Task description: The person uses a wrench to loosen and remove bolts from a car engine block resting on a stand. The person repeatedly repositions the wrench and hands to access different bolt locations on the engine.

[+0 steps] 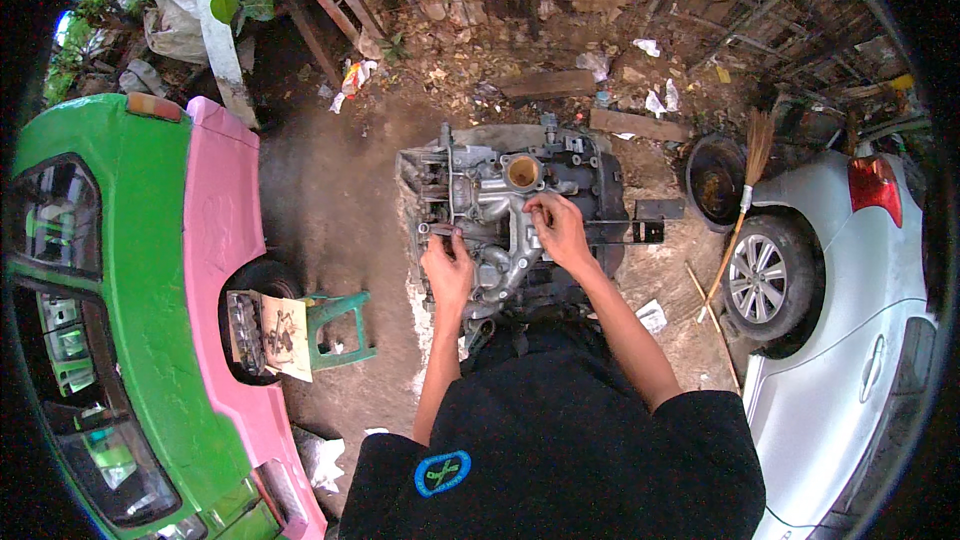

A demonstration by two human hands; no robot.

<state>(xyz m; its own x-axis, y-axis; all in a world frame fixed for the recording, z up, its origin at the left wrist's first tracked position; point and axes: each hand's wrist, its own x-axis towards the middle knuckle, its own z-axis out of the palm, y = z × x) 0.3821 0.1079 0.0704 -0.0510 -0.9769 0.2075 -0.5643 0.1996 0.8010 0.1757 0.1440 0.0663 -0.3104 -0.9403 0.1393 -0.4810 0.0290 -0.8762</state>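
A greasy engine (490, 202) lies in front of me, with a silvery cast intake manifold (520, 240) and a round open port (522, 172) on its top. My left hand (447, 265) is closed in a pinch at the engine's left side, on what looks like a short metal piece (437, 229) with a round end; its exact kind is too small to tell. My right hand (560, 232) rests at the manifold's upper right, below the port. Its fingers are curled and pressed together at the metal; anything between them is hidden.
A green and pink car (222, 170) stands left, a silver car (850, 260) right. Beside the pink panel, a green plastic stool (340, 330) adjoins cardboard (287, 335) bearing metal parts. At right are a broom (745, 200) and black basin (715, 180). Wooden planks (640, 126) lie beyond the engine.
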